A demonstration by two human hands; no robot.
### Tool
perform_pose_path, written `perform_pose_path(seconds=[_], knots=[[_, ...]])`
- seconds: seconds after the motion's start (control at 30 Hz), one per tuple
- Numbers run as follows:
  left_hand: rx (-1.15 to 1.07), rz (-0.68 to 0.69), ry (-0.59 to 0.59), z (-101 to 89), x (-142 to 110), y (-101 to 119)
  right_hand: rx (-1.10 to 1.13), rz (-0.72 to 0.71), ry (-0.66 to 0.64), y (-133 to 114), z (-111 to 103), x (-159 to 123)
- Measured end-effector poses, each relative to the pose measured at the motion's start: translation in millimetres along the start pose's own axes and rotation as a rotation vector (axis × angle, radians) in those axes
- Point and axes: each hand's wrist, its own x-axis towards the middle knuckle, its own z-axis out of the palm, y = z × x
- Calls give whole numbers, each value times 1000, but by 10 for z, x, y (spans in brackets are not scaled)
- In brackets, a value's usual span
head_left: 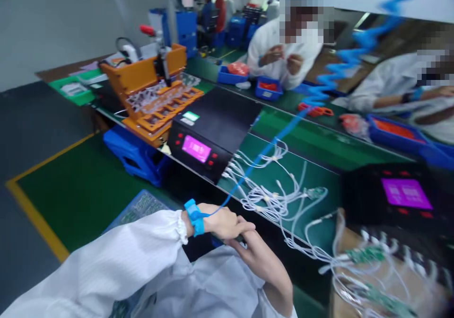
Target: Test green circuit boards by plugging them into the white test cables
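My left hand [220, 221], with a blue wrist strap [194, 217] and its coiled cord [280, 133], lies over my right hand [252, 246] above my lap. The fingers of both are closed together. A small dark edge shows between them, but what they hold is mostly hidden and I cannot make it out. Close by on the green bench mat lie bundled white cables [264, 199], several of them plugged into a black box [196, 147] with a lit pink display. One small green circuit board [315, 193] rests among the cable ends.
An orange fixture [152, 95] stands at the back left beside a green tray [83, 88]. To the right are a second black box [407, 195] and more boards [367, 254] on cables. A blue stool [136, 154] is under the bench. Two people in white work opposite, near blue bins [268, 91].
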Motion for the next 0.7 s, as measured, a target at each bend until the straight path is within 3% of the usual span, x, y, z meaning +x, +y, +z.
perform_pose_path(seconds=[0.1,0.2,0.4,0.53,0.7], knots=[[115,23,-196,-152,179,348,217,-28,145,14,-273,-202],[111,98,-259,-313,335,658,488,1,393,92,-402,-294],[-17,196,-398,-727,561,943,861,-24,902,157,-500,-96],[-15,149,-550,-1088,747,1149,879,-16,1107,99,-532,125],[10,133,-720,-1374,1244,1283,713,-27,1224,17,-579,359]])
